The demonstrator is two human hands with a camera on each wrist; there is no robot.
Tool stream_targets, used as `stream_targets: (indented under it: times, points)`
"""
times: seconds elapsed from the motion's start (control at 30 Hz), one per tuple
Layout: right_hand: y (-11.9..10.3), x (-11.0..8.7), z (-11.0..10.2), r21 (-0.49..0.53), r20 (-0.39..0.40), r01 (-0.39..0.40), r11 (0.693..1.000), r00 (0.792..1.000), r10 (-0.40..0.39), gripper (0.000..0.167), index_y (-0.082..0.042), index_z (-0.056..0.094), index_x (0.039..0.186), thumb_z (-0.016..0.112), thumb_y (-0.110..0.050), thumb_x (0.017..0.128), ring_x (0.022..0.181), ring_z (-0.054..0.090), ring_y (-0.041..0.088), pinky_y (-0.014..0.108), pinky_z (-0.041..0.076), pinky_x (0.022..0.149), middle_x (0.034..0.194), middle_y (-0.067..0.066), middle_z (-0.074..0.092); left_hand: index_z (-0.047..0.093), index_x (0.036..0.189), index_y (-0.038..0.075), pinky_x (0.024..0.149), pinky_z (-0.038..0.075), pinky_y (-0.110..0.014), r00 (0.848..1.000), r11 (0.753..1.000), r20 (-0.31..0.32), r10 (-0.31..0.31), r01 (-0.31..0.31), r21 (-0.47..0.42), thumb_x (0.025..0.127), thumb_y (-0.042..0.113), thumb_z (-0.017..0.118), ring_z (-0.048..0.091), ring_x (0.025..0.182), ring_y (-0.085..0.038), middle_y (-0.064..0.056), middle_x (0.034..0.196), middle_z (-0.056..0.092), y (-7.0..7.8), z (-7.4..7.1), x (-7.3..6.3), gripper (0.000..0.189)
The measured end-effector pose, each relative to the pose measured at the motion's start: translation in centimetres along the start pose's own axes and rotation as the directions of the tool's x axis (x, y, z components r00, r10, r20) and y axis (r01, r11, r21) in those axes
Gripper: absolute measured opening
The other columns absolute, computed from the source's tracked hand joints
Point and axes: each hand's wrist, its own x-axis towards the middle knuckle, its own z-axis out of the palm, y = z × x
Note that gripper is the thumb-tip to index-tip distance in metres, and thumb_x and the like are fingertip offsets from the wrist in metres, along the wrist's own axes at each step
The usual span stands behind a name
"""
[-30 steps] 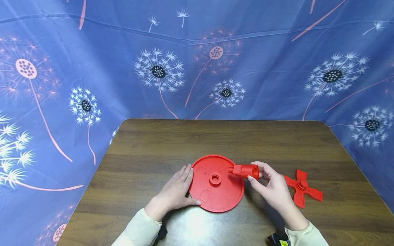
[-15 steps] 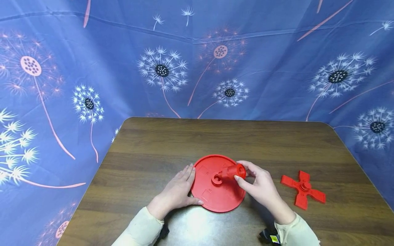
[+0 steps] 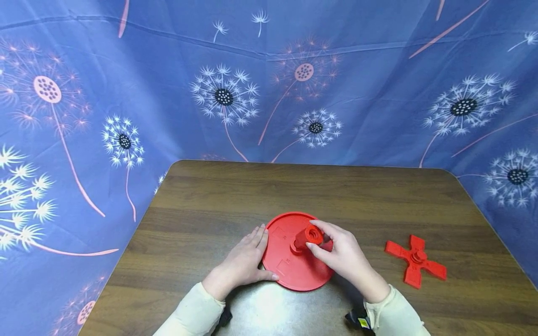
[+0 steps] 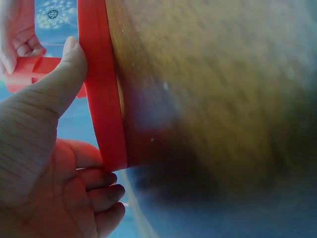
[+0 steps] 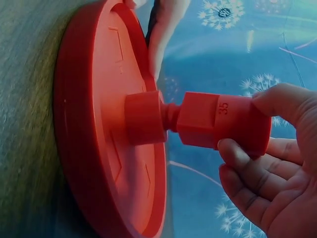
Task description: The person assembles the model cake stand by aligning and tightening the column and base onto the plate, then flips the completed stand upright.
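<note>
A red round plastic disc [image 3: 296, 276] with a raised rim lies on the wooden table. My left hand [image 3: 240, 262] rests against its left side, fingers nearly straight along the rim and thumb at the lower edge. My right hand [image 3: 346, 252] grips the wide end of a red cylindrical connector [image 5: 225, 121] marked 35, between thumb and fingers. In the right wrist view, the connector's narrow threaded end meets the round collar [image 5: 143, 117] at the disc's middle, with some thread showing between them. From the head, the connector leans to the right and its hollow end faces up.
To the right of my right hand, a red four-armed cross piece [image 3: 418, 256] with a central knob lies on the table [image 3: 235, 191]. A blue dandelion-print cloth [image 3: 260, 84] hangs behind the table's far edge.
My right hand has carried the connector left from above the disc's right edge to the central collar, tipping its hollow end upward. My left hand stays at the rim.
</note>
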Motion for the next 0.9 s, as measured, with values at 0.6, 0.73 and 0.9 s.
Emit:
stream_targets:
  times: [0.6, 0.73, 0.9]
  points:
    - [-0.9, 0.8, 2.4, -0.164, -0.031, 0.038, 0.986, 0.999, -0.044, 0.049, -0.009, 0.067, 0.107, 0.089, -0.030, 0.069, 0.068, 0.054, 0.007, 0.023, 0.049, 0.059, 0.093, -0.001, 0.066, 0.031, 0.149, -0.006, 0.115, 0.028, -0.043, 1.000, 1.000, 0.006, 0.001, -0.001, 0.000, 0.077, 0.067, 0.068, 0.027, 0.143, -0.034, -0.023, 0.157, 0.024, 0.0, 0.1, -0.1, 0.109]
    - [-1.1, 0.8, 2.8, -0.205, -0.081, 0.030, 0.978, 0.996, -0.048, 0.049, -0.011, 0.064, 0.098, 0.091, -0.034, 0.065, 0.061, 0.047, 0.005, 0.021, 0.043, 0.053, 0.080, -0.007, 0.059, 0.031, 0.149, -0.006, 0.115, 0.028, -0.043, 1.000, 1.000, 0.017, -0.008, 0.008, -0.014, 0.077, 0.067, 0.069, 0.027, 0.144, -0.033, -0.022, 0.157, 0.024, 0.1, -0.1, -0.2, 0.109]
    - [-1.1, 0.8, 3.0, -0.241, -0.117, 0.028, 0.970, 0.991, -0.057, 0.052, -0.011, 0.062, 0.094, 0.092, -0.038, 0.062, 0.058, 0.040, 0.002, 0.020, 0.038, 0.049, 0.073, -0.010, 0.051, 0.030, 0.149, -0.005, 0.115, 0.028, -0.043, 1.000, 1.000, 0.017, -0.014, 0.014, -0.017, 0.077, 0.066, 0.068, 0.026, 0.144, -0.033, -0.021, 0.158, 0.023, 0.1, -0.2, -0.3, 0.109]
